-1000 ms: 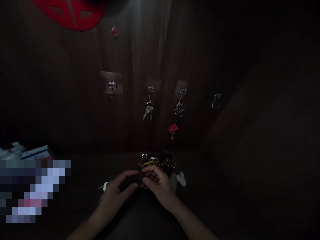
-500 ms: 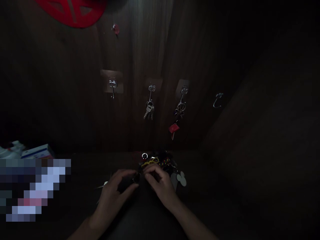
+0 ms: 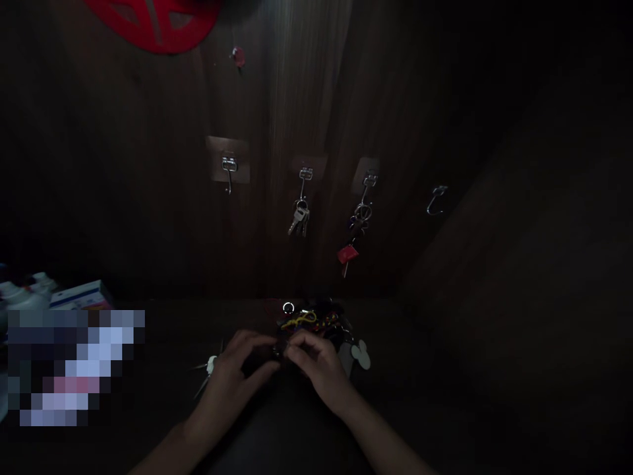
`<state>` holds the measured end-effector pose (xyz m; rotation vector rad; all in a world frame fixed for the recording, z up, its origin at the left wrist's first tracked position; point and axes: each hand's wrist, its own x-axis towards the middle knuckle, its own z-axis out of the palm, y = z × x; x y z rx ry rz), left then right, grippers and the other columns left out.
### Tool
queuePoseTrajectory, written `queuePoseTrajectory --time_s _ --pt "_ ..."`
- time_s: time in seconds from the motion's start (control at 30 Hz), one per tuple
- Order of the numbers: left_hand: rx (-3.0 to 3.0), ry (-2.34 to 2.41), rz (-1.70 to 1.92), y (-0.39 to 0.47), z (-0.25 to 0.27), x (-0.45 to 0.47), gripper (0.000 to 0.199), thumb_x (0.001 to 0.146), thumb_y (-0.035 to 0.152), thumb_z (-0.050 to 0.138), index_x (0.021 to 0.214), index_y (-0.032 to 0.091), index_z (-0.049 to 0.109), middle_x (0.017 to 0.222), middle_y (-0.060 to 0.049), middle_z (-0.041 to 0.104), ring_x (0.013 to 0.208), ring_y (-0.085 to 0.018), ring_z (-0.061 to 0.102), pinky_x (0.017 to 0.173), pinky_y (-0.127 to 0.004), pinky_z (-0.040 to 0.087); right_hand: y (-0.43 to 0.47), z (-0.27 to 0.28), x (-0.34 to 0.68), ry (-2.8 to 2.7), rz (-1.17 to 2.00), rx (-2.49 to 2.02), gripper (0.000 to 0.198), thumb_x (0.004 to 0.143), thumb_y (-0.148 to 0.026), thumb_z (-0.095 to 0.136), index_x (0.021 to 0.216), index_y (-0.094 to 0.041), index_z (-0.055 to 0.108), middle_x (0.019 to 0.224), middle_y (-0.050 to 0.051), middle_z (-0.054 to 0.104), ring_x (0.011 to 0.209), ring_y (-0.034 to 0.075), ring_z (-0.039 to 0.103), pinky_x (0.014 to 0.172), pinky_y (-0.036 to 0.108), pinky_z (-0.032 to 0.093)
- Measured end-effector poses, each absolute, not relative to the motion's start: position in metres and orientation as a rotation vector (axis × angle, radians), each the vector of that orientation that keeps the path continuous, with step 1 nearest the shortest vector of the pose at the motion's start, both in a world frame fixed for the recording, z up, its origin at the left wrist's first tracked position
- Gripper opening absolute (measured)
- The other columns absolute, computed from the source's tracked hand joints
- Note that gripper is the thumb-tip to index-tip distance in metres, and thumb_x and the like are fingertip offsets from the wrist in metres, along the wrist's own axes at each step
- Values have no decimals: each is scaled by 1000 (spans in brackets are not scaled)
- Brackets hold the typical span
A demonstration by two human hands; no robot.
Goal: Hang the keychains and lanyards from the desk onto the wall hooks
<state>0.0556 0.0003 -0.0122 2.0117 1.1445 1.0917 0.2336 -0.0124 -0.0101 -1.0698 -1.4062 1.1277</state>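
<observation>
My left hand (image 3: 240, 369) curves its thumb and fingers round a small dark item (image 3: 277, 351) with a glint on it, too dim to name. Against the item's other side my right hand (image 3: 319, 363) is pinched. Just behind the hands lies a pile of keyrings and cords, with a yellow cord (image 3: 299, 321) and a shiny ring (image 3: 288, 308) on top. A pale mouse-head-shaped tag (image 3: 362, 355) lies right of my right hand. Some keys (image 3: 211, 365) lie left of my left hand, partly hidden by it.
On the dark wooden back wall are several metal hooks. Silver keys (image 3: 299, 216) hang from one, and a bunch with a red tag (image 3: 347, 254) from another. The left hook (image 3: 229, 173) and right hook (image 3: 436, 201) are bare. White bottles (image 3: 24, 297) and a box (image 3: 82, 294) stand left.
My left hand has moved slightly right, closer to my right hand, with the small dark item. More of the keys at its left shows. The whole view has shifted a little.
</observation>
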Motion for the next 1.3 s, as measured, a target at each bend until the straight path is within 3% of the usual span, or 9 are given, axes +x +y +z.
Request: queuePoseTrajectory --time_s 0.23,0.47,0.77,1.07,1.3 --pt "1740 1086 1056 -1 -3 59 19 85 30 50 93 27 67 92 -1 69 89 -19 64 83 -31 48 -13 -10 236 -1243 1350 -998 25 77 -41 64 70 -18 61 67 -1 58 65 13 52 63 24 40" --pt "1502 1035 929 0 2 58 15 81 33 56 81 24 68 79 3 72 80 -17 65 75 -26 50 -13 -12 234 -1261 1428 -965 23 78 -39 63 69 -17 61 65 -2 59 63 12 52 64 24 38" --pt "1522 940 886 -3 4 57 20 79 32 58 93 27 72 92 -1 73 88 -20 65 84 -32 49 -15 -9 232 -1405 1208 -1052 27 83 -44 56 70 -20 55 59 -4 51 58 11 48 58 23 38" --pt "1580 996 977 -2 0 59 8 73 28 64 73 24 71 81 0 69 77 -17 64 76 -28 50 -19 -16 232 -1560 826 -1121 12 85 -27 53 86 -23 64 79 1 65 74 16 59 71 28 44" --pt "1698 1066 1100 -1 3 57 8 73 26 63 70 24 71 74 -1 70 71 -17 63 71 -29 51 -21 -12 233 -1580 849 -1109 9 83 -26 56 84 -24 65 78 0 66 75 16 58 72 28 43"
